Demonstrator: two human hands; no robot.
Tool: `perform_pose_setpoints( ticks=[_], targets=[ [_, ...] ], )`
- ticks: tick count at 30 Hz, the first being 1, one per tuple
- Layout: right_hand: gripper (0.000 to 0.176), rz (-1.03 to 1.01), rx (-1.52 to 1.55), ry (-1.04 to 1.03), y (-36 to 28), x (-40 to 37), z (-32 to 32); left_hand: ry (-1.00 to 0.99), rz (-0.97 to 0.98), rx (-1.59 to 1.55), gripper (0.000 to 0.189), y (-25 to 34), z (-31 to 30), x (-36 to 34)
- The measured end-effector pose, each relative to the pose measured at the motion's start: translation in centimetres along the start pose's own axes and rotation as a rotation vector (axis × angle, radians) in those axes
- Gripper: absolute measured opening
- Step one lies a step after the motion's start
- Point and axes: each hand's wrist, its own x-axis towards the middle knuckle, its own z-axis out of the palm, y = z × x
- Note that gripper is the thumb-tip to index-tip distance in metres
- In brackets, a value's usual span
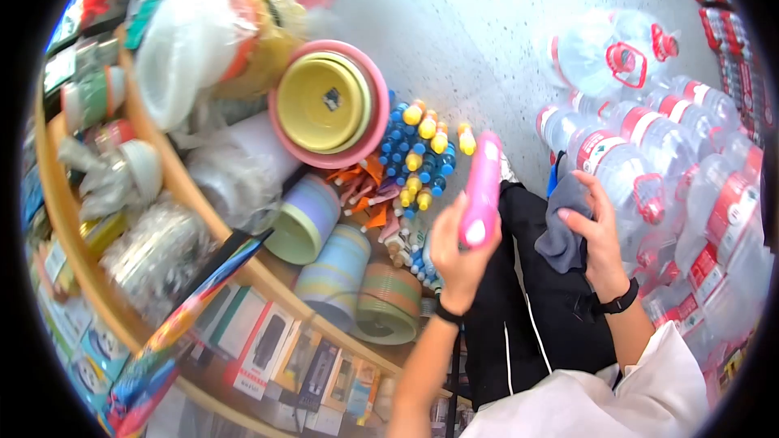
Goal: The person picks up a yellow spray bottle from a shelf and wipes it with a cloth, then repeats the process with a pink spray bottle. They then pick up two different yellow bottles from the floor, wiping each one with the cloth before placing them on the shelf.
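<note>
A glossy pink object (pixel 484 182), long and rounded, is upright in my left hand (pixel 459 253), whose fingers are wrapped round its lower end. Bunched in my right hand (pixel 599 235) is a dark grey cloth (pixel 561 231), which hangs over my black trousers. The two hands are apart, the pink object to the left of the cloth. Just left of the pink object stand several small bottles with yellow caps (pixel 414 164) and blue caps.
Large clear water bottles (pixel 641 146) with red handles crowd the right side. Nested pink and yellow basins (pixel 320 104) and striped pots (pixel 334 272) stand at the left. A curved wooden shelf (pixel 180 170) holds wrapped goods and boxes. Grey floor (pixel 422 8) shows ahead.
</note>
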Motion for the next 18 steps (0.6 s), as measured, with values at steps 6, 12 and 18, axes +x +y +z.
perform_pose_setpoints(
  ticks=[6, 12, 18],
  targets=[
    [0.057, -0.303, -0.157, -0.432, -5.8, -16.5, 5.7, -0.147, 0.046, -0.015, 0.061, 15.4, -17.6, -7.9],
    [0.033, -0.871, -0.495, -0.827, -8.7, -33.4, 11.0, 0.041, 0.088, -0.008, 0.054, 24.8, -31.3, -16.9],
    [0.026, -1.079, -0.417, -0.854, -8.1, -42.0, 12.6, 0.37, 0.182, -0.012, 0.054, 31.5, -38.7, -23.2]
  ],
)
